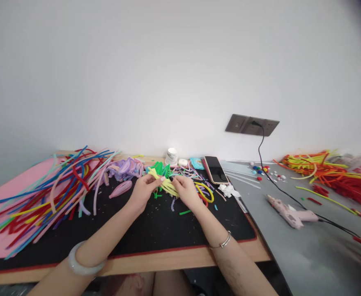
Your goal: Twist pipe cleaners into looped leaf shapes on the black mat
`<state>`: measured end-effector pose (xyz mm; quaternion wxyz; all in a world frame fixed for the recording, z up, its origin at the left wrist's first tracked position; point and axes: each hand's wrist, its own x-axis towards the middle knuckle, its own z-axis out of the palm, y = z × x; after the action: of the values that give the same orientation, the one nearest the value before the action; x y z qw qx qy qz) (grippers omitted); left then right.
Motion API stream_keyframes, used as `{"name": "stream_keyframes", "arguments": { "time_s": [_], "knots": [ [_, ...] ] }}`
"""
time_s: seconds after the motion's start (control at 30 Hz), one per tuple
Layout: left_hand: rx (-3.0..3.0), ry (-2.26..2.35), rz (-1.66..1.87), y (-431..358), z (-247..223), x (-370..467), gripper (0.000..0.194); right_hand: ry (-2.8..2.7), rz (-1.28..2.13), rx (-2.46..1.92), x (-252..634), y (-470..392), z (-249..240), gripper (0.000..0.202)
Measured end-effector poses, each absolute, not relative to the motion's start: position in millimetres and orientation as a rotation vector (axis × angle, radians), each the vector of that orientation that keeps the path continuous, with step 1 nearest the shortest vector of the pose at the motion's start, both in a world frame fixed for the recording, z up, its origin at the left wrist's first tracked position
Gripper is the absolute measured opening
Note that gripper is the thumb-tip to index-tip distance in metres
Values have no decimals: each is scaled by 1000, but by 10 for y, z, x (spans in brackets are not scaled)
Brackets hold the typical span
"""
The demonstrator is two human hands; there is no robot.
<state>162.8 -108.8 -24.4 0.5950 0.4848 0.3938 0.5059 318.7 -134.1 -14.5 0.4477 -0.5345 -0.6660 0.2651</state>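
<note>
Yellow, pale and fuzzy: a bunch of bent strips (169, 188) spans the gap between the two hands, above a black mat (168, 232). Left hand (143, 188): thumb and forefinger clamped on the bunch's folded end. Right hand (185, 190): thumb and forefinger drawn together at the other side, apparently pinching a strip; the exact contact is too small to tell.

Around the fingers: green fuzzy loops (159, 167) just beyond the tips, a paper cup (171, 156) farther back toward the wall. A bright yellow loop (210, 194) lies just right of the right hand; a pink looped piece (120, 189) lies left of the left fingers. Well off to the right, a glue gun (291, 214) rests on a grey surface (297, 255).

Step in hand, by my reading: shaping or gathering the strips by fingertip. The next move calls for a firm left pinch while the right fingers adjust strips singly, lightly enough not to crush the pile or spring the bends.
</note>
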Motion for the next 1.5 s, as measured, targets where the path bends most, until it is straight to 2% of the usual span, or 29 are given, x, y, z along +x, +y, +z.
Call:
{"name": "stream_keyframes", "arguments": {
  "time_s": [0.17,0.4,0.63,0.73,0.97,1.2,1.5],
  "knots": [
    [1167,920,1201,-1082,-260,1620,29,-1598,788,-1309,3206,-1310,-177,13],
    [1147,915,1173,-1090,-287,1629,30,-1717,674,-1318,3232,-1301,-182,22],
    [994,897,1260,-1088,-232,1608,34,-1523,1141,-1199,3243,-1291,-201,25],
    [911,867,1268,-1088,-220,1605,34,-1430,1120,-1171,3259,-1274,-204,23],
    [767,776,1196,-1077,-269,1610,22,-1383,951,-1111,3281,-1280,-195,23],
    [671,747,1202,-1052,-276,1603,9,-1241,1066,-1056,3292,-1268,-221,26],
    [626,741,1215,-1065,-239,1607,9,-1107,1187,-971,3282,-1256,-217,27]
  ]
}}
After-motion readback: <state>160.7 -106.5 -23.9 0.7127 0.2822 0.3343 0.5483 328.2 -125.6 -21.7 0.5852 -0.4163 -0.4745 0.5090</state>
